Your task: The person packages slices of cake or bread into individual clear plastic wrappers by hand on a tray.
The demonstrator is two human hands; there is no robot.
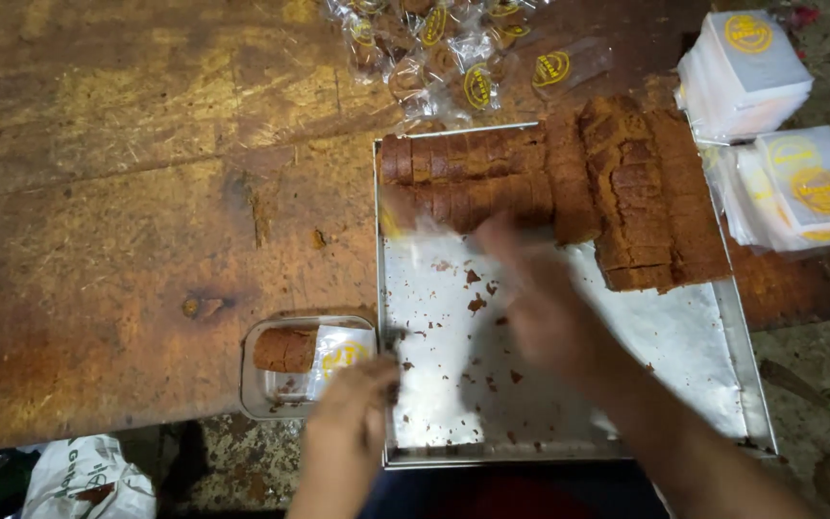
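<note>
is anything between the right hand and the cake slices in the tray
Nothing visible. The right hand, blurred, reaches over bare tray toward the cake slices; only crumbs lie below it.

left hand (357, 399): bare, no glove, no ring or watch visible
left forearm: bare, no sleeve in view
right hand (540, 298): bare, motion-blurred, finger detail unclear
right forearm: bare to frame edge, no sleeve
clothing: dark garment with red patch at bottom edge
</note>
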